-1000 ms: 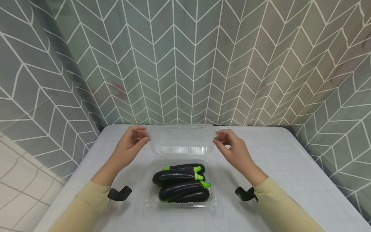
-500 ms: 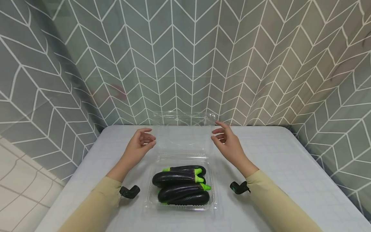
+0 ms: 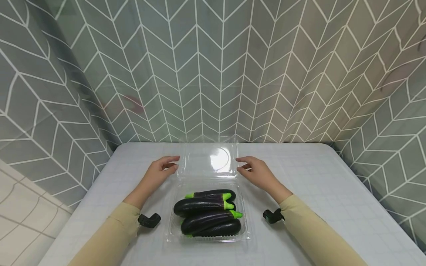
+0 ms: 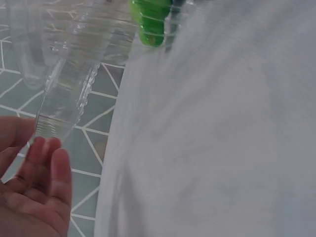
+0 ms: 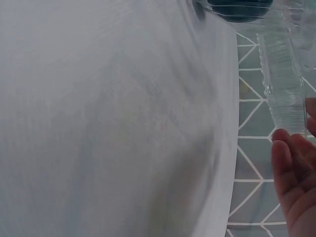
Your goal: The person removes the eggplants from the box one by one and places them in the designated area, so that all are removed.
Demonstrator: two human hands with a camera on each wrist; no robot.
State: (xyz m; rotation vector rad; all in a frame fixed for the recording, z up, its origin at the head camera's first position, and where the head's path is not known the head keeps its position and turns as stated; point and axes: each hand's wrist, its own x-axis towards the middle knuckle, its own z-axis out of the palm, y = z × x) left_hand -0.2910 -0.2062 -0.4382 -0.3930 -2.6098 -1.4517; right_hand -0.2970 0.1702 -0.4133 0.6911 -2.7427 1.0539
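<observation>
Within a clear plastic container [image 3: 245, 228], placed at the middle of a white-covered table [image 3: 316, 166], at least 4 glossy, dark eggplants [image 3: 203, 220] are laid crosswise and piled closely together. Bright green stems [image 3: 235, 214] are seen at 3 points on the right of the pile, and smaller traces of green are shown at its left. The transparent lid [image 3: 198, 159] is joined along the far rim and extends open beyond the eggplants; its face is marked by a patch of glare [image 3: 220, 159], and its exact tilt cannot be determined. The lid is flanked by 2 bare hands. To its left, the thumb and forefinger of the left hand [image 3: 158, 173] are parted, their tips being placed just beside the lid's edge; to its right, the same arrangement is shown by the right hand [image 3: 257, 171]. In the wrist views, the ends of the lid are seen close against the fingertips, but whether contact is made cannot be told. At the cuffs of 2 beige sleeves [image 3: 106, 236], black angled devices [image 3: 149, 220] are worn. Behind the table, a grey hanging [image 3: 213, 74] is patterned with white chevrons; pale tiles [image 3: 23, 210] are visible at lower left.
</observation>
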